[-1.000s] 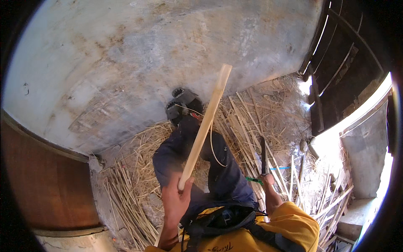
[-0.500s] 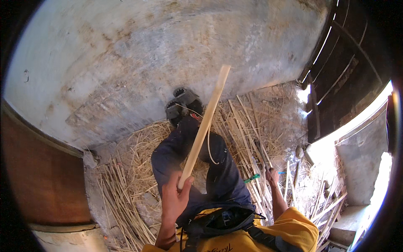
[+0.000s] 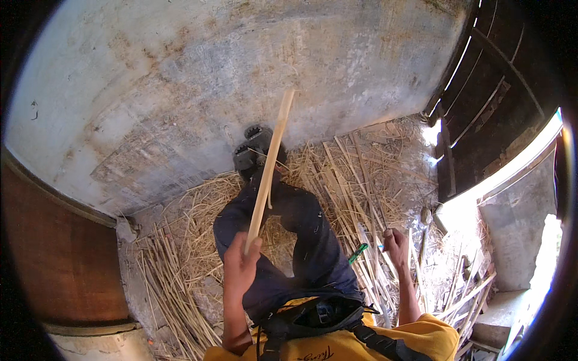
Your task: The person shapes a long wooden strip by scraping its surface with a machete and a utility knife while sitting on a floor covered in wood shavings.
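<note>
My left hand (image 3: 242,265) is closed around the lower end of a long, pale wooden strip (image 3: 269,162), which looks like split bamboo. The strip slants up and away over my legs, its far end in front of the wall, and a thin curled shaving hangs beside it. Off to the right, my right hand (image 3: 396,248) is closed in a fist above the sticks on the floor. A thin dark blade-like tool (image 3: 379,219) runs from this fist, seen nearly edge-on, its handle hidden by my fingers. Near that hand lies a bright green strap-like thing (image 3: 358,253).
A stained grey wall (image 3: 229,78) rises in front of my dark shoes (image 3: 248,161). Straw-like shavings (image 3: 198,207) litter the floor around my legs. Long thin sticks (image 3: 171,283) lie in bundles on both sides. A brown panel (image 3: 57,253) stands left, dark boards (image 3: 487,114) right.
The wooden strip has swung left and stands a little more upright, with my left hand shifted slightly left. My right hand has turned, and the dark tool shows less. The green strap has tilted more upright.
</note>
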A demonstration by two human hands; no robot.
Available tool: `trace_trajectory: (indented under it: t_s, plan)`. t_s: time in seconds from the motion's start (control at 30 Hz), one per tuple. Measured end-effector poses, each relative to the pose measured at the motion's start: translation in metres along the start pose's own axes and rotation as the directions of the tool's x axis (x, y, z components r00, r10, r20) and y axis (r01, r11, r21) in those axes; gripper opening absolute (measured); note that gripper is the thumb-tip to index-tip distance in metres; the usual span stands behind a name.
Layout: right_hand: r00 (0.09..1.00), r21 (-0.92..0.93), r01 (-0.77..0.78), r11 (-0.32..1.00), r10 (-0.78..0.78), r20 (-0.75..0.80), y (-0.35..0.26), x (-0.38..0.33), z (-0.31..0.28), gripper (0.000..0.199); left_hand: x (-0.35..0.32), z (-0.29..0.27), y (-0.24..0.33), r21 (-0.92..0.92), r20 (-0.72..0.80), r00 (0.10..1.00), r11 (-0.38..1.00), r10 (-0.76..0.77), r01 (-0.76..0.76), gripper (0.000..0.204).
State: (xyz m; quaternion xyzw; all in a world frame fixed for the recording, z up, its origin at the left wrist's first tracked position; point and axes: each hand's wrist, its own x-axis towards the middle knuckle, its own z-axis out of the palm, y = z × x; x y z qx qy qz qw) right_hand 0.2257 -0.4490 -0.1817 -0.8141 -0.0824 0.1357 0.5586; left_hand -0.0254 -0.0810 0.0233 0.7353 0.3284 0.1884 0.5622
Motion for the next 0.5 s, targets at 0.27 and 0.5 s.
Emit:
trace_trajectory:
  t_s: [0.27, 0.5]
  plan:
    - [0.866, -0.207, 0.500, 0.841, -0.487, 0.114, -0.133, -0.007, 0.051, 0.051, 0.017, 0.006, -0.013, -0.050, 0.022, 0.998, 0.997, -0.064, 0.065, 0.024]
    - [0.498, -0.193, 0.866, 0.462, -0.755, 0.428, -0.203, -0.011, 0.097, 0.048, 0.017, 0.019, -0.029, -0.015, 0.030, 0.998, 0.999, -0.051, 0.052, 0.027]
